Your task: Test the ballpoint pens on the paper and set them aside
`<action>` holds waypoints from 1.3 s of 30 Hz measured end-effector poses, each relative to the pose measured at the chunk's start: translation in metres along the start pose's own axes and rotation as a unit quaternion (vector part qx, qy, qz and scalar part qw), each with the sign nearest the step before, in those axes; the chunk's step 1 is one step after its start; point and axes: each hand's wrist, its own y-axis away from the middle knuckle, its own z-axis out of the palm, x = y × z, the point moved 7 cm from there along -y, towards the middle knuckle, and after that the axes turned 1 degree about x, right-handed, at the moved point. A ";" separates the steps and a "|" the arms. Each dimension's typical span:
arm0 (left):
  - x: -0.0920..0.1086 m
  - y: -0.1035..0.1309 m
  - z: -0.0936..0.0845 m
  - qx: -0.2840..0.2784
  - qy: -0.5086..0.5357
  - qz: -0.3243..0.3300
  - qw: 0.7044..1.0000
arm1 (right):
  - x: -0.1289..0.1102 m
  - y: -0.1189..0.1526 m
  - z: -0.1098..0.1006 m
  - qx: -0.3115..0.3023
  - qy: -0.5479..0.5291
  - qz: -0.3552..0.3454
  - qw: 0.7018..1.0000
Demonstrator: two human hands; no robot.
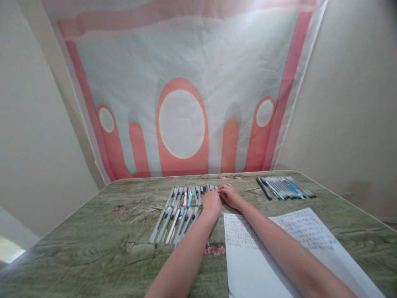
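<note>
My left hand (211, 204) lies knuckles up on the table at the right end of a far row of pens (190, 194), its fingers curled over them. My right hand (228, 194) rests just beside it, fingertips at the same spot. Whether either hand grips a pen is hidden by the fingers. A nearer row of pens (173, 223) lies to the left of my left forearm. A sheet of handwritten paper (245, 248) sits under my right forearm.
Another group of dark and grey pens (283, 187) lies at the far right of the green wood-patterned table (93, 231). A second written sheet (310, 231) lies to the right. A pink and white cloth (181, 103) hangs behind the table.
</note>
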 end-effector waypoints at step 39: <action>-0.033 -0.017 0.007 0.064 0.419 -0.039 0.905 | 0.017 0.002 0.005 0.012 -0.485 0.312 0.817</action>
